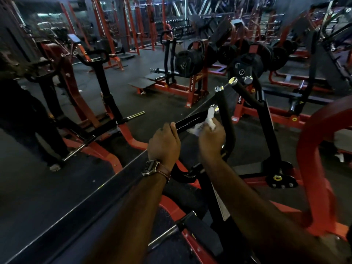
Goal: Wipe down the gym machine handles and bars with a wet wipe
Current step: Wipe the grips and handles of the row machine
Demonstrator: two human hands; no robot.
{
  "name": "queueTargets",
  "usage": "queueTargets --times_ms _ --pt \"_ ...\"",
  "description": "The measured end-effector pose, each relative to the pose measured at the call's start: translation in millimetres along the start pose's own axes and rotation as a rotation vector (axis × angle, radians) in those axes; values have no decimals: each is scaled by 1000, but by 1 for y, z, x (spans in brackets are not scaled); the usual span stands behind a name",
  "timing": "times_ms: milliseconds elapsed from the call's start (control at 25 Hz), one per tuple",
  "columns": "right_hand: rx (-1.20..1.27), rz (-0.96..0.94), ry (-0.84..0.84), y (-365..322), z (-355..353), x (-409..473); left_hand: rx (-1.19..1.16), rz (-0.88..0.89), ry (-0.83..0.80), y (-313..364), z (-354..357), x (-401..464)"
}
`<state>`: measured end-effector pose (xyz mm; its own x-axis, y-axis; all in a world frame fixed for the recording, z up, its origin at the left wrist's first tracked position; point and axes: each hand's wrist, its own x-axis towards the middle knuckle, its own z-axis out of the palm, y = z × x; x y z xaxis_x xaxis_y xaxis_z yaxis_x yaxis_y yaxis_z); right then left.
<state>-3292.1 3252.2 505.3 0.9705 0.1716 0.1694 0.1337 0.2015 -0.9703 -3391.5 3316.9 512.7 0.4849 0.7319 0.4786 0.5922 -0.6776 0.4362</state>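
Observation:
A black machine handle with a chrome end cap runs across the middle of the head view. My left hand grips its near end, fingers curled over the bar. My right hand holds a crumpled white wet wipe against the handle near the chrome cap. A second upright black handle with a chrome tip stands just right of it, and a third handle further back. A watch with a brown strap sits on my left wrist.
A curved red frame tube rises at the right. Stacked black weight plates hang on a red rack ahead. A mirror at the left reflects a red and black machine. Dark rubber floor lies between the machines.

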Motion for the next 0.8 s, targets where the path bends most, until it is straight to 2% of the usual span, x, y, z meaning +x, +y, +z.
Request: queueTargets --times_ms 80,160,240,320,360,440,520,600,640,720,800 --pt "205 331 -10 -13 3 11 82 79 -21 2 -2 -1" --pt "399 621 20 -14 7 20 231 234 -6 0 2 0" --pt "580 805 -33 -7 12 15 396 357 18 -3 7 0" --pt "527 854 -141 1 14 6 452 407 26 -1 6 -2" --pt "458 833 -134 2 9 10 459 419 34 0 5 -2" --pt "570 813 -91 3 5 30 478 433 37 0 6 -2" --pt "469 711 7 -4 5 28 483 432 35 -1 7 -3" --pt "286 570 -5 -12 2 3 493 428 23 1 8 -3" --pt "200 430 -31 -8 0 -9 509 429 14 2 7 -3" --pt "-72 -86 1 -5 -10 -17 525 414 2 2 6 -3" --pt "-341 -572 -143 5 -16 -1 502 401 1 2 5 -1"
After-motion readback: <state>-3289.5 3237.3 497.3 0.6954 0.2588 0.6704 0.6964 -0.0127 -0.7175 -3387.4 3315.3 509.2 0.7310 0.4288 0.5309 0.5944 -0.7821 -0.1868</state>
